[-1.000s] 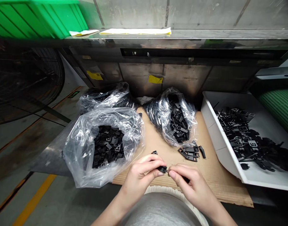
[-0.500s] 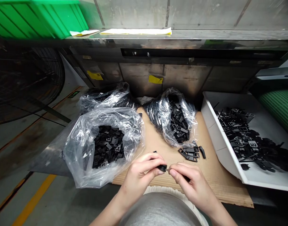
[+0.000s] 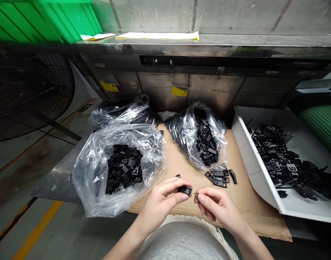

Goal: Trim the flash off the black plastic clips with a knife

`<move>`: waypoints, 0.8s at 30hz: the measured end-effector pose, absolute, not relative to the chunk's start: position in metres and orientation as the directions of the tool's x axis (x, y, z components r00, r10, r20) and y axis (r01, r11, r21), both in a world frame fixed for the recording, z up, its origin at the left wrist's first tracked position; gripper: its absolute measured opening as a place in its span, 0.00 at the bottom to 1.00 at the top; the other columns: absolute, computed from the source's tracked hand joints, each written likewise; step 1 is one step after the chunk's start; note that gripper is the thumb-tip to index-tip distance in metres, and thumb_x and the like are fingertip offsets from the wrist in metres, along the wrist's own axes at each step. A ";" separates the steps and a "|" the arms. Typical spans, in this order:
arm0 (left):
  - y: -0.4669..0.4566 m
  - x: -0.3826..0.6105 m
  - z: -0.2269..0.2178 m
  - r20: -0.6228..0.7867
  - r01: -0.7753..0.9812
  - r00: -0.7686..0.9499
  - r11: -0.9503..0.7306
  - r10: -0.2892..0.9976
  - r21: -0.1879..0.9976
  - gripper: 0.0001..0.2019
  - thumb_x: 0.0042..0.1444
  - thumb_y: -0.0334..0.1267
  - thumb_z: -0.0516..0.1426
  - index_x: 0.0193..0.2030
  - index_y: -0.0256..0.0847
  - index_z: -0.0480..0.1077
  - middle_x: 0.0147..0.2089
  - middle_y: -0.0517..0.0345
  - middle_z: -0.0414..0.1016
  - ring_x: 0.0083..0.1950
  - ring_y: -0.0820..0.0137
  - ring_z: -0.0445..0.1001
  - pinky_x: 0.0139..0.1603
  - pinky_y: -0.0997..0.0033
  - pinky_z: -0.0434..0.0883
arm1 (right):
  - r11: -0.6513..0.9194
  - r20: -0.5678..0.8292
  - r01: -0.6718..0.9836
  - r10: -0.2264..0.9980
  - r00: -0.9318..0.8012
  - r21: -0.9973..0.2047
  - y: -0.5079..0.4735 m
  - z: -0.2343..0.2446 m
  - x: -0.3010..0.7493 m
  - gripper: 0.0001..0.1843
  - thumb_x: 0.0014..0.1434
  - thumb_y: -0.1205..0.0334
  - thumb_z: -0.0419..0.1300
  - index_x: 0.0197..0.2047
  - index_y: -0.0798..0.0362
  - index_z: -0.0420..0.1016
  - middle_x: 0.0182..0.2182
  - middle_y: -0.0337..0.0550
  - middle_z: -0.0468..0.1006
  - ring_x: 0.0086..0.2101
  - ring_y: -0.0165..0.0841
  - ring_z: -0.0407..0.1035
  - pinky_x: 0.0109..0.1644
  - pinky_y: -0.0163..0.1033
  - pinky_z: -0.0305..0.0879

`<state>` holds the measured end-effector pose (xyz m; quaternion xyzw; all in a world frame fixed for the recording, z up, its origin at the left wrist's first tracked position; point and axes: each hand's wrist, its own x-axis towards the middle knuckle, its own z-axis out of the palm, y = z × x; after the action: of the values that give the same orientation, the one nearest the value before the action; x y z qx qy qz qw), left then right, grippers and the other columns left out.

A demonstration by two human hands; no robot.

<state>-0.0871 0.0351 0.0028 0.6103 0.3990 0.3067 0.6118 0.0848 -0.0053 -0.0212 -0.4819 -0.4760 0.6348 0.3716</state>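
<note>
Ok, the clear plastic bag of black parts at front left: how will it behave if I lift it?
The clear plastic bag will likely feel floppy, as its thin film is loosely creased. It's probably fairly heavy, being well filled with black plastic parts, and they could shift or spill from its open mouth if tipped.

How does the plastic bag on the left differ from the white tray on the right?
The plastic bag is clear, soft and crumpled, while the white tray is stiff with straight sides. The bag's black parts are packed in a dense heap; the tray's black parts lie more spread out, with bare tray showing. Both hold similar flat black parts.
</note>
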 end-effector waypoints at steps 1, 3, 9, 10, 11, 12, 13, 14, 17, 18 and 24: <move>0.035 -0.087 0.002 -0.157 0.072 0.491 0.140 0.857 0.988 0.08 0.52 0.30 0.56 0.40 0.39 0.72 0.37 0.55 0.75 0.38 0.66 0.73 0.43 0.68 0.67 | -0.267 -0.257 -0.012 0.939 -0.229 -0.964 -0.006 -0.021 0.084 0.16 0.57 0.53 0.51 0.27 0.57 0.68 0.17 0.33 0.62 0.16 0.21 0.53 0.18 0.28 0.49; 0.035 -0.086 0.002 -0.210 -0.001 0.504 0.243 0.838 0.970 0.09 0.54 0.31 0.54 0.42 0.38 0.70 0.36 0.56 0.75 0.36 0.67 0.74 0.42 0.68 0.67 | -0.256 -0.251 -0.012 0.953 -0.172 -0.966 -0.007 -0.020 0.083 0.16 0.57 0.52 0.51 0.29 0.57 0.68 0.18 0.33 0.62 0.16 0.21 0.52 0.19 0.29 0.49; 0.036 -0.084 0.002 -0.215 -0.042 0.517 0.276 0.828 0.960 0.09 0.55 0.31 0.54 0.42 0.37 0.71 0.35 0.56 0.76 0.33 0.69 0.74 0.40 0.69 0.67 | -0.125 -0.123 0.063 0.992 0.033 -0.990 -0.015 -0.018 0.079 0.12 0.55 0.55 0.54 0.39 0.53 0.71 0.22 0.36 0.65 0.21 0.25 0.59 0.24 0.31 0.58; 0.036 -0.084 0.001 -0.218 -0.046 0.527 0.284 0.822 0.958 0.09 0.55 0.32 0.53 0.42 0.37 0.71 0.34 0.56 0.75 0.30 0.70 0.74 0.39 0.70 0.67 | -0.090 -0.085 0.093 0.995 0.049 -0.992 -0.015 -0.018 0.078 0.12 0.55 0.57 0.56 0.42 0.51 0.70 0.24 0.36 0.67 0.23 0.26 0.61 0.26 0.31 0.60; 0.036 -0.084 0.000 -0.231 -0.045 0.548 0.304 0.804 0.951 0.09 0.56 0.34 0.53 0.42 0.37 0.71 0.34 0.57 0.75 0.28 0.72 0.74 0.36 0.71 0.67 | -0.057 -0.052 0.118 0.998 0.043 -0.991 -0.015 -0.017 0.076 0.13 0.54 0.60 0.56 0.45 0.49 0.69 0.26 0.36 0.68 0.24 0.26 0.63 0.27 0.30 0.61; 0.036 -0.084 -0.001 -0.253 -0.040 0.576 0.336 0.777 0.941 0.10 0.56 0.36 0.53 0.43 0.37 0.71 0.33 0.57 0.74 0.25 0.73 0.73 0.32 0.72 0.67 | -0.030 -0.028 0.136 0.999 0.015 -0.990 -0.015 -0.016 0.075 0.16 0.54 0.63 0.57 0.47 0.47 0.67 0.28 0.36 0.70 0.26 0.26 0.64 0.28 0.29 0.62; 0.036 -0.084 -0.002 -0.276 -0.037 0.603 0.371 0.749 0.928 0.11 0.56 0.38 0.53 0.43 0.37 0.71 0.32 0.57 0.74 0.22 0.75 0.72 0.29 0.73 0.67 | -0.011 -0.015 0.144 0.999 -0.031 -0.990 -0.014 -0.015 0.073 0.18 0.53 0.66 0.57 0.49 0.46 0.66 0.30 0.36 0.71 0.26 0.26 0.65 0.28 0.29 0.63; 0.035 -0.084 -0.003 -0.296 -0.035 0.620 0.403 0.727 0.915 0.12 0.56 0.40 0.53 0.44 0.38 0.70 0.33 0.57 0.74 0.21 0.76 0.71 0.26 0.74 0.66 | 0.000 -0.012 0.145 0.996 -0.083 -0.989 -0.012 -0.014 0.071 0.18 0.53 0.67 0.57 0.48 0.45 0.67 0.31 0.36 0.71 0.26 0.25 0.66 0.28 0.28 0.64; 0.034 -0.083 -0.005 -0.333 -0.050 0.611 0.454 0.718 0.890 0.14 0.56 0.43 0.52 0.46 0.39 0.67 0.38 0.55 0.73 0.19 0.78 0.71 0.27 0.75 0.66 | -0.027 -0.045 0.138 0.991 -0.130 -0.990 -0.009 -0.010 0.068 0.10 0.53 0.68 0.57 0.39 0.49 0.73 0.28 0.36 0.72 0.25 0.26 0.67 0.28 0.29 0.64; 0.033 -0.083 -0.005 -0.336 -0.057 0.602 0.459 0.724 0.887 0.14 0.56 0.44 0.52 0.46 0.39 0.66 0.38 0.54 0.73 0.20 0.77 0.71 0.27 0.74 0.67 | -0.054 -0.069 0.135 0.992 -0.106 -0.989 -0.008 -0.009 0.068 0.07 0.52 0.67 0.57 0.36 0.50 0.73 0.26 0.35 0.72 0.24 0.26 0.67 0.28 0.29 0.65; 0.033 -0.085 -0.003 -0.338 -0.037 0.614 0.454 0.714 0.890 0.16 0.54 0.46 0.53 0.42 0.36 0.68 0.30 0.57 0.72 0.24 0.72 0.73 0.30 0.72 0.67 | -0.147 -0.151 0.100 0.988 -0.034 -0.984 -0.009 -0.010 0.072 0.06 0.54 0.62 0.57 0.34 0.54 0.72 0.24 0.39 0.72 0.26 0.30 0.67 0.33 0.35 0.65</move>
<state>-0.0854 0.0327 -0.0029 0.4623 0.3657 0.2437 0.7702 0.0715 -0.0093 -0.0101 -0.5494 -0.4952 0.5214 0.4256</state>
